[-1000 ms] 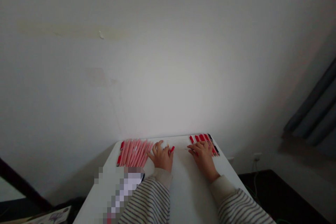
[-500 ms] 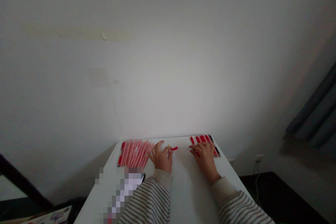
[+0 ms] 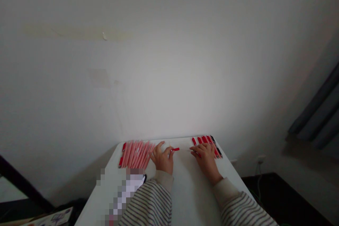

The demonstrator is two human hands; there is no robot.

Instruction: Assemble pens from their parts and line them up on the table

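Observation:
My left hand (image 3: 162,158) pinches a short red pen cap (image 3: 176,149) between thumb and forefinger, its end pointing right. Across a small gap, my right hand (image 3: 205,157) has thumb and fingers closed on a slim pen (image 3: 197,154); a thin pale tip points left toward the cap, and the fingers cover most of the rest. Close to my left hand lies a bundle of pink pen barrels (image 3: 136,153). Several red pens (image 3: 203,139) are lined up beside and partly beneath my right hand.
A white table (image 3: 188,190) stands against a pale wall (image 3: 169,77). At the table's left lies a blurred-out, phone-like object (image 3: 129,185). A grey curtain (image 3: 320,116) hangs at the right, above a cable (image 3: 259,180) and a wall socket (image 3: 261,158).
My right fingertips have shifted very slightly left, toward the red cap. My left hand keeps its pinch almost in place.

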